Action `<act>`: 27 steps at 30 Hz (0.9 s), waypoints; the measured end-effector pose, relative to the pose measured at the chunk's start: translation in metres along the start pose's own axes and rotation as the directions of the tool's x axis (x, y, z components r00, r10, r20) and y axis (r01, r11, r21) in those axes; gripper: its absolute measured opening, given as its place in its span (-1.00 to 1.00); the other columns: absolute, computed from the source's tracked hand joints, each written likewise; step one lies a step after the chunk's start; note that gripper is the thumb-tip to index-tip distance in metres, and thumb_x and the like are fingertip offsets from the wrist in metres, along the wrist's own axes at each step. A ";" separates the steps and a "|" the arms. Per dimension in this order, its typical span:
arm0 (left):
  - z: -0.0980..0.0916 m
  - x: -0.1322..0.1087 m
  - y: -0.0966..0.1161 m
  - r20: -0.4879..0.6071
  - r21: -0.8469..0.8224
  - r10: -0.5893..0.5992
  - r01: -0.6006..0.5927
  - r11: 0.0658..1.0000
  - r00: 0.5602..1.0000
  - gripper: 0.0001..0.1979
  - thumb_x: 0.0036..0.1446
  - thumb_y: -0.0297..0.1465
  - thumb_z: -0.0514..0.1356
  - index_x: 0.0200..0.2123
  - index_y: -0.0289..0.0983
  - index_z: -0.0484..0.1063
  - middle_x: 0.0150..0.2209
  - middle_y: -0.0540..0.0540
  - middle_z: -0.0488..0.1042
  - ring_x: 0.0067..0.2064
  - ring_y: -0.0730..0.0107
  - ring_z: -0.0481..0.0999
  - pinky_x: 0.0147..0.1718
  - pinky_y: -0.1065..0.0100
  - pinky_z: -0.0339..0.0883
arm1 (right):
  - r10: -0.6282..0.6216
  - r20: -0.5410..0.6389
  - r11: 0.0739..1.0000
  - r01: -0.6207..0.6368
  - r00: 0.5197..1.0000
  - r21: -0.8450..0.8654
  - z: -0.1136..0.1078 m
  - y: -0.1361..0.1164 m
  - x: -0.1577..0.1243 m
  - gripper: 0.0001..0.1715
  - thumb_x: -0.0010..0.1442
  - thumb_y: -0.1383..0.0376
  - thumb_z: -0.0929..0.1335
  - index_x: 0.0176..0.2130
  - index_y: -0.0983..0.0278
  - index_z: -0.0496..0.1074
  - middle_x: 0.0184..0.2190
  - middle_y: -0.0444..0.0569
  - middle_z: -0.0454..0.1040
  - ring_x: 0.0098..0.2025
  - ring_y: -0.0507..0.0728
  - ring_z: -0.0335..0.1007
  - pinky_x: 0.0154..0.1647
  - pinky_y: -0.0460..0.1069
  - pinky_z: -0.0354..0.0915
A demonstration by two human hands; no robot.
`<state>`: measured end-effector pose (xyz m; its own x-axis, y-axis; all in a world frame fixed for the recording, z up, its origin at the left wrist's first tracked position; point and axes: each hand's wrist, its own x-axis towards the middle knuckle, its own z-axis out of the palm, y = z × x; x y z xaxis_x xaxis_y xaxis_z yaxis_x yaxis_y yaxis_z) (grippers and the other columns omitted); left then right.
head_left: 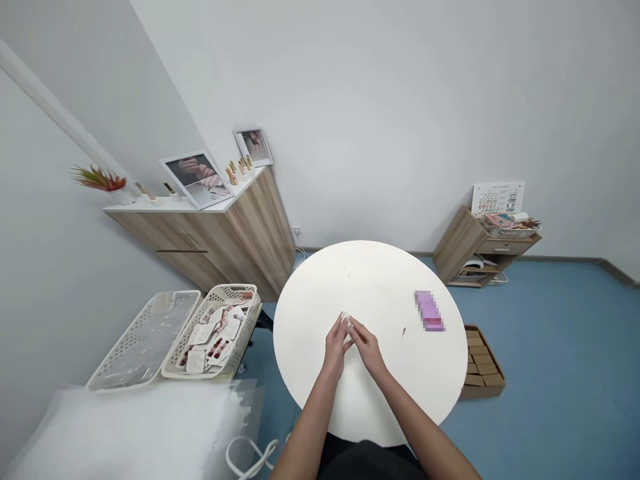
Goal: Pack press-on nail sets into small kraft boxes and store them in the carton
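pinching a small clear piece [346, 323], too small to identify, the left hand [335, 348] and right hand [367, 347] curl inward, fingertips meeting on it above a round white table [320, 320]. a pixelated pink box [429, 311] lies on the tabletop, well apart to the right. left of the table sit a white plastic basket [213, 331] holding packaged cards and a second basket [145, 340] beside it. a cardboard box [483, 363] stands on the blue floor [550, 347].
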<state>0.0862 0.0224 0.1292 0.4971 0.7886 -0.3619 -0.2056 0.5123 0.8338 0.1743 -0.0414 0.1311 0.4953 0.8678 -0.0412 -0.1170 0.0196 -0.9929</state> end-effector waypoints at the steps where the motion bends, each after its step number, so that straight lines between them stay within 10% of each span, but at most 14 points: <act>1: 0.006 -0.001 -0.005 -0.038 -0.005 0.008 -0.009 1.000 0.999 -0.39 0.05 -0.03 0.30 0.14 -0.10 0.39 0.21 -0.20 0.34 0.19 0.04 0.37 0.01 0.10 0.41 | -0.006 -0.020 1.000 0.006 1.000 -0.007 -0.002 0.003 -0.004 -0.40 0.16 -0.08 0.36 0.11 0.11 0.43 0.21 -0.03 0.35 0.28 0.26 0.19 0.31 0.21 0.10; 11: 0.022 -0.003 -0.035 -0.168 0.061 0.121 -0.112 0.992 0.978 -0.26 -0.05 0.06 0.31 0.10 -0.29 0.43 0.00 -0.31 0.52 -0.02 0.03 0.53 -0.27 0.26 0.51 | 0.005 -0.231 0.998 0.011 0.973 0.067 -0.022 0.030 -0.013 -0.36 0.27 -0.12 0.21 0.10 0.20 0.44 0.08 0.09 0.47 0.14 0.26 0.38 0.15 0.20 0.30; 20: -0.019 0.027 -0.032 -0.075 -0.131 -0.227 0.216 0.968 0.971 -0.56 0.17 -0.08 0.21 0.03 -0.19 0.39 0.13 -0.27 0.39 0.13 0.10 0.42 0.02 0.06 0.40 | 0.229 -0.201 0.972 -0.214 0.952 0.092 -0.050 0.045 0.015 -0.47 0.08 -0.11 0.37 -0.20 0.24 0.56 -0.10 0.10 0.57 0.02 0.26 0.46 -0.13 0.07 0.45; 27: -0.053 0.060 -0.062 -0.390 -0.049 -0.371 0.384 0.922 0.843 -0.77 0.24 -0.23 0.12 -0.11 -0.22 0.38 0.03 -0.27 0.39 0.13 0.12 0.39 0.04 -0.01 0.33 | 0.421 -0.324 0.907 -0.397 0.847 0.140 -0.063 0.083 0.029 -0.70 -0.04 0.09 0.47 -0.43 0.27 0.46 -0.41 0.04 0.59 -0.35 0.16 0.56 -0.29 0.01 0.47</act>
<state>0.0841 0.0560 0.0341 0.1659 0.6071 -0.7771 -0.0403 0.7916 0.6097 0.2337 -0.0457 0.0405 0.6495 0.5826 -0.4886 -0.4232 -0.2569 -0.8689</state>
